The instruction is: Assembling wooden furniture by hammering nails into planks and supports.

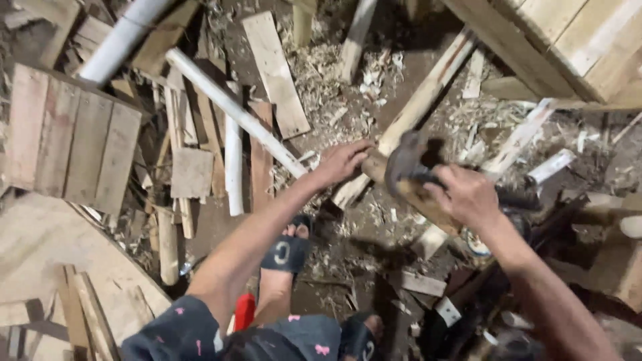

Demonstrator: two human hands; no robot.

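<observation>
Two hands worked one long wooden slat [428, 93] running toward one o'clock: the left hand [342, 162] clamped around its near end at centre to steady it, while the right hand [468, 195] gripped a hammer's [409, 167] handle, head resting against the wood.

**Camera setup: single head-worn view**

One view only, so no overlap to record. Camera sits on the person's head, facing steeply down and slightly forward onto the floor. Close range: both forearms enter from the bottom edge, left hand [343, 162] and right hand [467, 195] near frame centre. Sandalled feet [286, 251] show at lower centre, almost directly below the lens.
</observation>
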